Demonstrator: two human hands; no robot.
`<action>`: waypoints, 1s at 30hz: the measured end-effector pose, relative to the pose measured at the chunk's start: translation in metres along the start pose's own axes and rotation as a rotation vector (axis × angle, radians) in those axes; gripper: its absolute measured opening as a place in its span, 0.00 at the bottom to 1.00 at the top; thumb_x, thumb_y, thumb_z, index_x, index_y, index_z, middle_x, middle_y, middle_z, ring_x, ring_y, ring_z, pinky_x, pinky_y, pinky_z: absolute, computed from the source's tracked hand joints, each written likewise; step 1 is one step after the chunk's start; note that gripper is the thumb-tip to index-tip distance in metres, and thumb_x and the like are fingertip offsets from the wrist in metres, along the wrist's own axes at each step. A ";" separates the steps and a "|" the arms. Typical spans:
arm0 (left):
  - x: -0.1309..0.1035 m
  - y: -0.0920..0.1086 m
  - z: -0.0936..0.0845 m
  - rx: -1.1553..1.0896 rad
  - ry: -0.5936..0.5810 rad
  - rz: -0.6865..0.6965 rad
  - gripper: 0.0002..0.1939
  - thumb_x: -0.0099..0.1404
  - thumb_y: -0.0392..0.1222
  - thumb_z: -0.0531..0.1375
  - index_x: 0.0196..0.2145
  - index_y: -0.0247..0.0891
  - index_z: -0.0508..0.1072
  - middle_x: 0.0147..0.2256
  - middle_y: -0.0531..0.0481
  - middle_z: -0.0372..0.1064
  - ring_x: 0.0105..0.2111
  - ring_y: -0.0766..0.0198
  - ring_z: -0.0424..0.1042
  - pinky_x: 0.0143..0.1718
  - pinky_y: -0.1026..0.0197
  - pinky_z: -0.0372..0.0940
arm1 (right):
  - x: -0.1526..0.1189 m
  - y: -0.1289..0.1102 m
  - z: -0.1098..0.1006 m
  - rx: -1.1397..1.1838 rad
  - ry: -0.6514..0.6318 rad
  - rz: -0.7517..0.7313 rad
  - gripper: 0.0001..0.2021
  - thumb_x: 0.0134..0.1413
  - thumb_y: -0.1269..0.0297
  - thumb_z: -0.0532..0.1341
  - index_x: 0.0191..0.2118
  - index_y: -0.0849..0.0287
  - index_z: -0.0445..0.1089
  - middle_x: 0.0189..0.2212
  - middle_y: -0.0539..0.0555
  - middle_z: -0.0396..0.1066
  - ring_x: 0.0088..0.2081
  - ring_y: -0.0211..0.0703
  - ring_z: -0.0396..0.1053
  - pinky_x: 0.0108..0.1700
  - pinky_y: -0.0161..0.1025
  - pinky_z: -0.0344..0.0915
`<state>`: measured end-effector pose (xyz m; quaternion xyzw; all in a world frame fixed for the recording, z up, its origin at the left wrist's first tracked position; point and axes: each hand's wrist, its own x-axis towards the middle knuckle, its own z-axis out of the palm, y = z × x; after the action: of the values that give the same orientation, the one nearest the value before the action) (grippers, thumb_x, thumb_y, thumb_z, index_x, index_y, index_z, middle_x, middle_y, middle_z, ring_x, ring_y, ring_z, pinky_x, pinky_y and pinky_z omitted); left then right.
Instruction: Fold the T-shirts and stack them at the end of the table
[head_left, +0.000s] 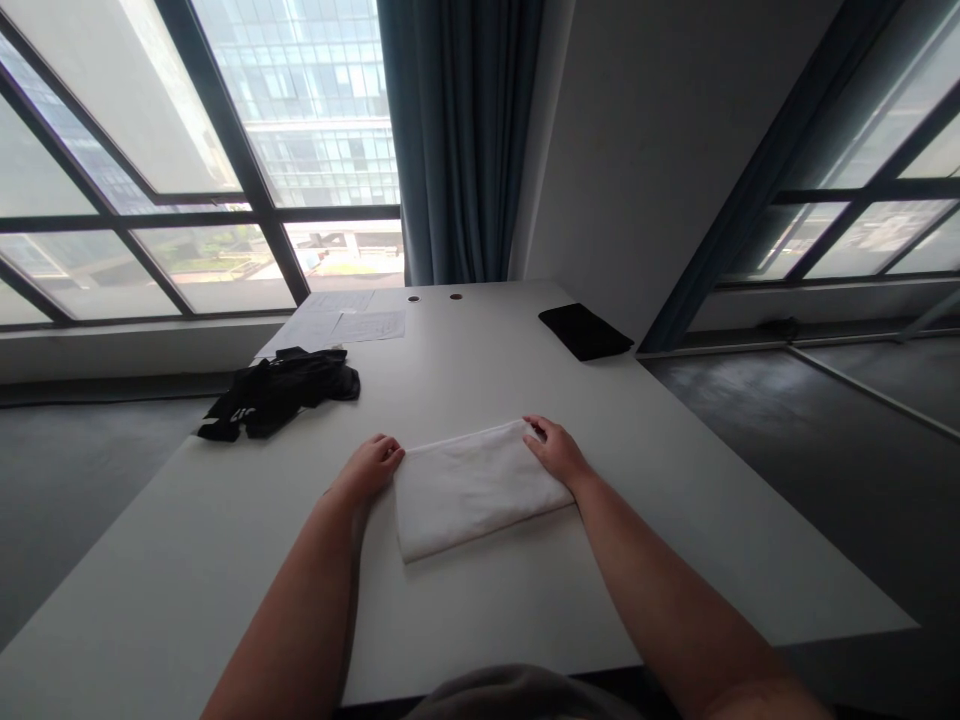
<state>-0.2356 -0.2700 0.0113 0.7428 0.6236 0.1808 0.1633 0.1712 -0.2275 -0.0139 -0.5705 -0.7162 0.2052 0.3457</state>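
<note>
One folded white cloth (476,492) | left hand (373,464), right hand (555,450) apart, at its far corners (grip firmness unclear) | step: edge-straightening, seemingly | next calls for level corners

- White folded piece (472,490): matt cloth, faintly wrinkled
- Black heap (285,392): rumpled cloth
- Tabletop (457,375): smooth, faint sheen
- Sheets (371,326): flat paper
- Curtain (459,140): matt, pleated cloth

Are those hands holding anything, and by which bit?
Maybe a folded white cloth: the left hand touches its far left corner, the right hand its far right corner. I can't tell whether they grip it.
</note>
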 end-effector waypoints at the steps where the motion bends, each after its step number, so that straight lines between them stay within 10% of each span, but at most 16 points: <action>1: -0.003 -0.003 -0.006 -0.004 -0.038 0.014 0.12 0.67 0.45 0.55 0.35 0.42 0.78 0.41 0.46 0.74 0.40 0.58 0.74 0.45 0.59 0.66 | -0.002 -0.003 0.000 0.005 -0.013 -0.003 0.23 0.58 0.60 0.60 0.59 0.58 0.73 0.52 0.59 0.77 0.51 0.50 0.74 0.57 0.45 0.68; 6: -0.017 0.015 -0.017 0.218 -0.067 -0.001 0.07 0.63 0.38 0.58 0.34 0.43 0.76 0.42 0.46 0.74 0.42 0.55 0.74 0.48 0.56 0.65 | -0.008 -0.020 0.013 -0.207 -0.015 -0.072 0.22 0.62 0.59 0.58 0.59 0.61 0.73 0.50 0.60 0.77 0.51 0.51 0.71 0.59 0.45 0.64; 14: -0.008 0.090 0.027 0.273 -0.045 0.073 0.19 0.72 0.51 0.55 0.56 0.45 0.73 0.54 0.40 0.71 0.52 0.47 0.71 0.53 0.49 0.63 | -0.009 -0.028 0.030 -0.449 -0.041 -0.024 0.22 0.68 0.53 0.55 0.55 0.63 0.75 0.49 0.65 0.74 0.51 0.55 0.67 0.59 0.45 0.60; 24: -0.008 0.081 0.022 0.259 -0.073 0.091 0.15 0.73 0.44 0.52 0.53 0.43 0.73 0.51 0.44 0.73 0.52 0.53 0.71 0.54 0.54 0.62 | -0.012 -0.030 0.027 0.078 -0.069 0.016 0.19 0.59 0.58 0.61 0.54 0.57 0.70 0.45 0.58 0.77 0.46 0.49 0.73 0.51 0.44 0.68; 30: -0.007 0.064 0.013 0.267 -0.067 -0.032 0.13 0.74 0.49 0.53 0.43 0.41 0.74 0.44 0.43 0.75 0.46 0.54 0.73 0.48 0.56 0.62 | -0.017 -0.039 0.001 0.607 -0.405 0.055 0.35 0.60 0.52 0.62 0.70 0.50 0.54 0.48 0.52 0.76 0.40 0.42 0.74 0.43 0.39 0.70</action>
<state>-0.1752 -0.2880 0.0298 0.7533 0.6483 0.0689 0.0867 0.1459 -0.2537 0.0080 -0.4086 -0.6610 0.5265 0.3448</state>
